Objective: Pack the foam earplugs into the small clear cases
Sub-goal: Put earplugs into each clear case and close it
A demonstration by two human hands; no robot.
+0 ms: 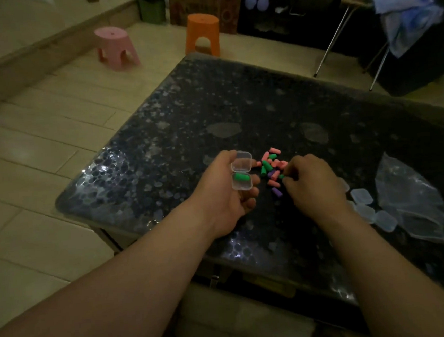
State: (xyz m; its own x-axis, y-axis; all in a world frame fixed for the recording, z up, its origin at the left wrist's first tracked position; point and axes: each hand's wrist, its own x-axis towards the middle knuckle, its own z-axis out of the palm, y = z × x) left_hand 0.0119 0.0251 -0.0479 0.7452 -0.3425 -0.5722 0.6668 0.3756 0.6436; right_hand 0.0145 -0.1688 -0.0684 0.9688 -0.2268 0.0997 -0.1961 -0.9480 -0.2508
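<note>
My left hand (224,195) holds a small clear case (241,174) with its lid swung open, and one green earplug (241,177) lies in the lower half. Just right of it, a loose pile of pink, green and purple earplugs (272,168) rests on the dark table (160,152). My right hand (313,181) sits at the pile's right edge, fingertips pinched on a green earplug (281,176). Several more clear cases (372,209) lie to the right of my right wrist.
A crumpled clear plastic bag (411,200) lies at the table's right side. A pink stool (115,47) and an orange stool (202,33) stand on the tiled floor beyond the table. A folding chair with cloth (400,10) is at the back right.
</note>
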